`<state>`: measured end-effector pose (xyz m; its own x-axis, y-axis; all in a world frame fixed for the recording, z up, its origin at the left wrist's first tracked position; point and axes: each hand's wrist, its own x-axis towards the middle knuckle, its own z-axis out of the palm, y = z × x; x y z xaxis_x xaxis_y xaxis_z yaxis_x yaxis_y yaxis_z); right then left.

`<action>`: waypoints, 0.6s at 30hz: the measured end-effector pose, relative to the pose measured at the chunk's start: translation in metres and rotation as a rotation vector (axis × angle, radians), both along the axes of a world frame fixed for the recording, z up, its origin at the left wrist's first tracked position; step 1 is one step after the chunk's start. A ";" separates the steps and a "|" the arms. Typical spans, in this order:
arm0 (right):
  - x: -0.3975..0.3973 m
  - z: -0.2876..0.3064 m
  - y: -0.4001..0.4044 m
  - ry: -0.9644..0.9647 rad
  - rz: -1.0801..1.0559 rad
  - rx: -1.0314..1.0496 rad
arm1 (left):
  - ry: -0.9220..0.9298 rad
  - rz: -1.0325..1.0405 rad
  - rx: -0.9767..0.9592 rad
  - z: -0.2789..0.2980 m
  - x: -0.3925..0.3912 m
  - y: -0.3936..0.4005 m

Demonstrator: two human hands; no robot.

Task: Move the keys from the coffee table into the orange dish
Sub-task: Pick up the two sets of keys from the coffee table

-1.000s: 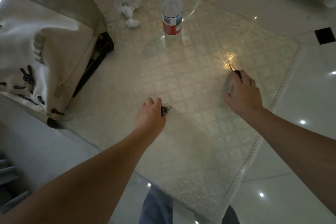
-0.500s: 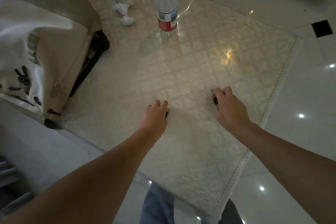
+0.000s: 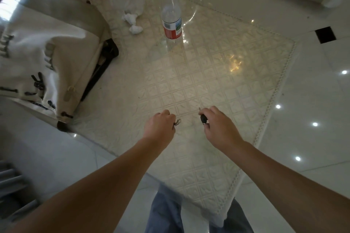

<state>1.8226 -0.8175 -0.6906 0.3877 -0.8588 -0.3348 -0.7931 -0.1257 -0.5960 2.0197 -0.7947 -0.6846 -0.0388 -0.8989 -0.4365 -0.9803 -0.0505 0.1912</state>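
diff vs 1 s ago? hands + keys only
The right hand pulled back from the far right of the coffee table toward the left hand, bringing the black-headed key it had already gripped. Both hands now sit closer to the near edge. The left hand stays closed on the key ring. The bottle, tissues and bag did not move. No orange dish is in view.

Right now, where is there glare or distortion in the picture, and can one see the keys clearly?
Head view: warm glare patch on the glass coffee table; ceiling lights mirrored on the floor; wide-angle bending at the edges. Keys small: metal bit at left hand, black key in right hand.
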 end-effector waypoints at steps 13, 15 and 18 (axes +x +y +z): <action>-0.014 0.192 -0.020 -0.192 -0.087 -0.101 | 0.074 -0.037 -0.336 0.200 -0.030 -0.018; -0.018 0.233 -0.023 -0.202 -0.110 -0.128 | 0.066 -0.019 -0.412 0.242 -0.032 -0.017; -0.031 0.295 -0.026 -0.213 -0.188 -0.170 | 0.067 0.016 -0.488 0.303 -0.038 -0.011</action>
<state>1.7919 -0.8432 -0.3956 0.2630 -0.9587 -0.1086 -0.6718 -0.1011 -0.7338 1.9819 -0.8062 -0.3813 -0.0369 -0.9986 0.0392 -0.9648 0.0458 0.2591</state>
